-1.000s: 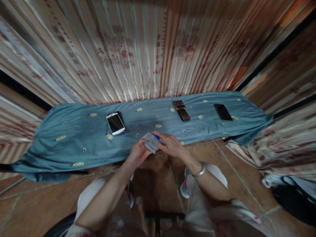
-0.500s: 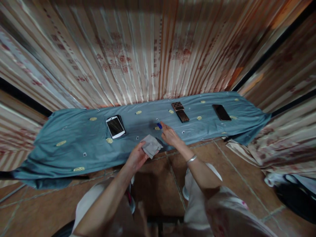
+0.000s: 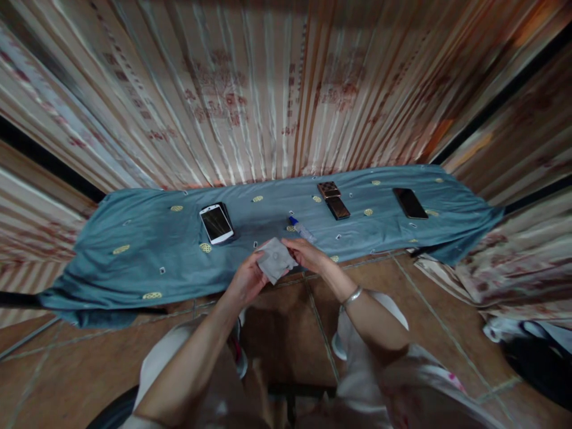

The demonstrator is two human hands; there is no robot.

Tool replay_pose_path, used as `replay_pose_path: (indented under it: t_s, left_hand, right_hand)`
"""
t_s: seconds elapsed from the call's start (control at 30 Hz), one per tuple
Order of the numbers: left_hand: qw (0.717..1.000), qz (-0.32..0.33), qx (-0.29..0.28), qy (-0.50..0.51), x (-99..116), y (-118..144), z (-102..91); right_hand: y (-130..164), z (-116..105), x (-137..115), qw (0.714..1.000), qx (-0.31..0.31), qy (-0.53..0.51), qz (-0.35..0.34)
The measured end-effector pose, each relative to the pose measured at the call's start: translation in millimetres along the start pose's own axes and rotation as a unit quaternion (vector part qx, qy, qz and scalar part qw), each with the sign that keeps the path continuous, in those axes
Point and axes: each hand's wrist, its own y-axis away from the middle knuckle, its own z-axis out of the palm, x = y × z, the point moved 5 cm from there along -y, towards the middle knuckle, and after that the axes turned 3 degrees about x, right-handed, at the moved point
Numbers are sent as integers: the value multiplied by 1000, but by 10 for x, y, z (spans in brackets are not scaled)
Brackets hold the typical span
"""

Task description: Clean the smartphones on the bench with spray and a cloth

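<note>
My left hand (image 3: 248,277) is closed on a folded grey cloth (image 3: 274,260), which lies over the fingers near the front edge of the covered bench. A small darker round spot shows on top of the cloth. At the cloth's right edge, my right hand (image 3: 307,255) has its thumb and fingers pinched on it. Just beyond my right hand, a small clear bottle with a blue cap (image 3: 302,228) lies on its side on the teal bedcloth (image 3: 250,223).
On the left of the cloth lies a white phone (image 3: 216,224) over a dark one. Further right are an open flip phone (image 3: 334,201) and a dark phone (image 3: 410,203). A striped curtain (image 3: 250,107) hangs behind; tiled floor (image 3: 322,310) is below.
My right hand has let go of the blue-capped bottle, leaving it lying on the bedcloth. It has come back toward me and taken hold of the grey cloth's right edge.
</note>
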Motion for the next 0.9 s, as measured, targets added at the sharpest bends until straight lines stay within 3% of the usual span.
replay_pose_path:
  t_s: [0.17,0.4,0.5,0.6,0.73,0.83,0.9]
  left_hand:
    - [1000,4,0,-18,-27,-8,-5]
    - [997,17,53,-50,-57,-47,-18]
    - [993,17,97,-62,-56,-49,-40]
    - [993,11,101,-56,-54,-54,-36]
    - [997,27,72,-33,-38,-97,-21]
    - [997,54,50,-27,-18,-133,-7]
    - [997,67,38,-30,-6,-139,5]
  right_hand:
    - [11,-63,-39,998,28,-57,-5]
    - [-10,-158,-100,996,64,-47,-39]
    - [-22,-224,-140,990,106,-4,-94]
    - [26,-239,-223,972,135,70,-178]
    - [126,-68,-222,978,47,127,-159]
    - [193,90,-157,990,-43,91,-102]
    - [211,127,-116,995,-50,48,-79]
